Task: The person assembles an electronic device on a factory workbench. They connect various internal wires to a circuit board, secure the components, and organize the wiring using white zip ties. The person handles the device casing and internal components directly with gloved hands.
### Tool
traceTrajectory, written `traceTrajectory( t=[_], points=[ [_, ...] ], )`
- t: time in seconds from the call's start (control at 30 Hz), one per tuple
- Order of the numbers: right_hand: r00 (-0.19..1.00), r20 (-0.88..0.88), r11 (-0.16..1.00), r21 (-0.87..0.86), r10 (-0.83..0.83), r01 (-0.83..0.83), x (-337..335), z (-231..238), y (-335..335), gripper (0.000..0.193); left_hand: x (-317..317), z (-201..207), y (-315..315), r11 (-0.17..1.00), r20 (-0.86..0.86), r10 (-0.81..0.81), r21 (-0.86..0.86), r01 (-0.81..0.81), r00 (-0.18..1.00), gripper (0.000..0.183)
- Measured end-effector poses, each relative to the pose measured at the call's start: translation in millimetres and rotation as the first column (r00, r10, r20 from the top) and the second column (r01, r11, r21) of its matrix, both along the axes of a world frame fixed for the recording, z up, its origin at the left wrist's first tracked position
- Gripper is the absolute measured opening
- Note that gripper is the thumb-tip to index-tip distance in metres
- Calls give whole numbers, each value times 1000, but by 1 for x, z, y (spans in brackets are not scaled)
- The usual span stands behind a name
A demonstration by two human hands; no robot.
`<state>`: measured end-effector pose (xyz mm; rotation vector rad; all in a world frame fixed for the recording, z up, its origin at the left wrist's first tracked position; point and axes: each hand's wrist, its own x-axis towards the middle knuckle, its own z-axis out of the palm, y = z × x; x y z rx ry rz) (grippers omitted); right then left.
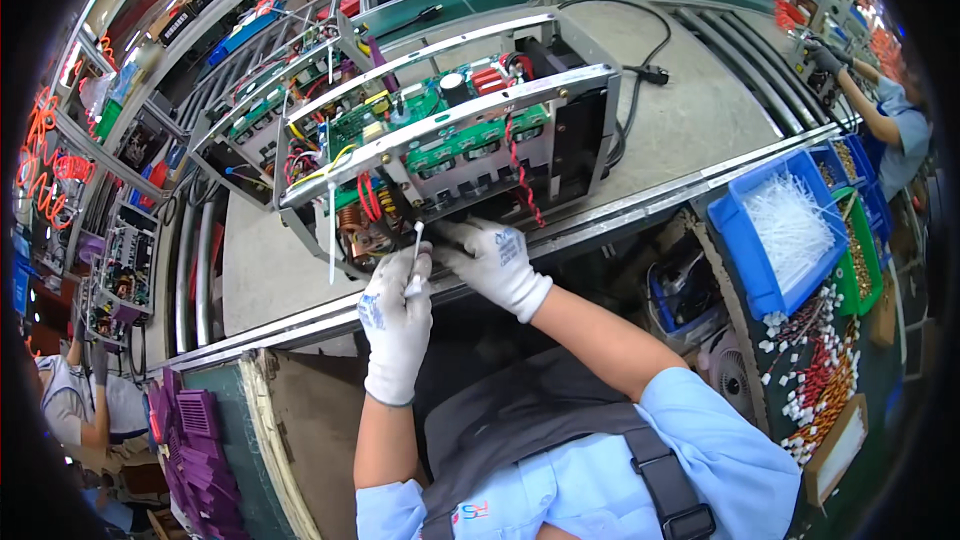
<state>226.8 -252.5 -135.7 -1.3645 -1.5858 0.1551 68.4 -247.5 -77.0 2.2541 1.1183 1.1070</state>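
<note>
An open metal-framed electronic unit (455,130) stands on the bench in front of me, with green circuit boards, copper coils and coloured wires inside. Both gloved hands are at its near lower edge. My left hand (395,315) is closed, thumb and fingers pinched on a thin white plastic strip (417,258) that looks like a cable tie. Beside it, my right hand (497,265) reaches toward the unit's lower opening; its fingertips are lost in the dark there. Another white cable tie (332,235) hangs from the frame, and a twisted red wire (522,175) dangles further right.
A blue bin (785,235) of white cable ties stands at right, by a green bin (858,252) and loose connector leads (815,380). Behind the unit lies a black power cord (650,73). Rollers (735,65) flank the bench. Co-workers are at both sides.
</note>
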Motion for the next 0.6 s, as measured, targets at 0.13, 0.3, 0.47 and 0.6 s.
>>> traceTrajectory(
  t=[0.13,0.3,0.47,0.6],
  points=[
    [963,28,956,120,267,-269,26,67,-66,21,-4,28,-27,940,244,-96,-295,169,965,17],
    [915,-394,957,-222,88,-187,96,103,-74,29,46,38,-23,951,98,-291,-79,299,952,16],
    [871,-277,883,-127,406,-452,103,141,-61,33,52,38,-2,717,261,-438,-477,509,860,17],
    [875,481,941,272,48,-201,111,185,-11,42,41,58,17,946,319,-70,-279,164,945,16]
  ],
)
